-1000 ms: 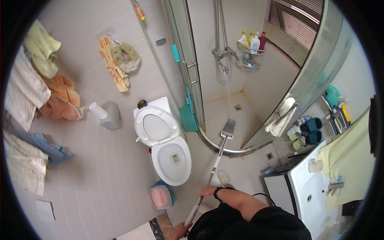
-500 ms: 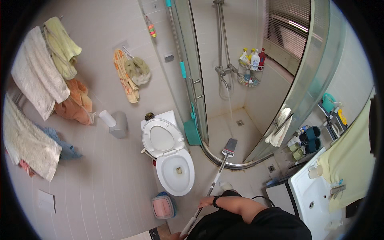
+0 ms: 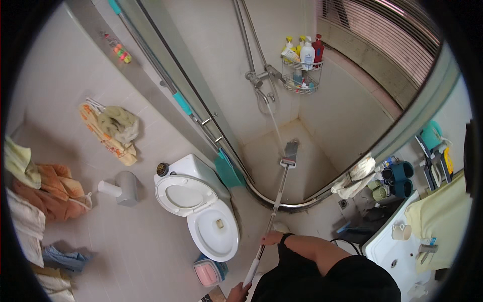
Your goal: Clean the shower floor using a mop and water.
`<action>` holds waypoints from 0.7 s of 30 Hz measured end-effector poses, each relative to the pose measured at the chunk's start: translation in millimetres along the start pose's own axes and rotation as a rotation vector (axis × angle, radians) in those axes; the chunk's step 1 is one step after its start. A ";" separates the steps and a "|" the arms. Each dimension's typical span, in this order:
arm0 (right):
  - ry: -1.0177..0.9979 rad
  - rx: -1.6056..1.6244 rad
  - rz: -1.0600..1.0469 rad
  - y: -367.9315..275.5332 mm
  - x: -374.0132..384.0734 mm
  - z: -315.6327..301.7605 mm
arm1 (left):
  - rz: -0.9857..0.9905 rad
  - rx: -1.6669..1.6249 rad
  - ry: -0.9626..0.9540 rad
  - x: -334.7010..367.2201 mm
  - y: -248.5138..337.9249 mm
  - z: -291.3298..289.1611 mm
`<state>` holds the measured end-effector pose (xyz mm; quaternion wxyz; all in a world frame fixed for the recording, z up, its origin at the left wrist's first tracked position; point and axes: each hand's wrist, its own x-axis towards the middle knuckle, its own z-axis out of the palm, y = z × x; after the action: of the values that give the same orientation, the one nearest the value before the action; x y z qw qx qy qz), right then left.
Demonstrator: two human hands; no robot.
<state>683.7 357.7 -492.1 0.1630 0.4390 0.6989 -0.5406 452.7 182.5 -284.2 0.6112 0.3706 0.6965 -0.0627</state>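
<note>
A long-handled flat mop slants from me over the shower sill, its head with the grey pad lying on the shower floor. My right hand, with a dark band at the wrist, is wrapped round the middle of the pole. Lower down, at the picture's bottom edge, my left hand grips the pole's white end section; part of that hand is cut off. A stream of water runs from the tap and comes down beside the mop head.
Curved glass doors and a metal sill bound the shower. The toilet stands left with its lid up, a pink-topped bin beside it. A bottle rack hangs in the corner. The washbasin is at right.
The mop head has moved farther into the shower, up to the falling water. My right hand has gone forward with the pole, and more of my left hand shows. The view has turned and shifted.
</note>
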 end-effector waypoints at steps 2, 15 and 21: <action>0.134 0.116 0.001 19.4 -0.4 -21.2 | -0.006 0.190 0.045 9.8 37.7 4.4; 0.324 0.179 -0.064 24.6 -5.3 35.1 | -0.087 -0.029 -0.002 13.2 -18.4 37.1; 0.138 0.029 0.025 -31.3 -11.5 89.5 | 0.000 -0.126 0.006 -17.1 -114.3 40.8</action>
<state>643.3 271.3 -497.2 0.1147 0.4863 0.6950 -0.5171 417.4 71.0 -320.6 0.6312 0.3315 0.7010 -0.0178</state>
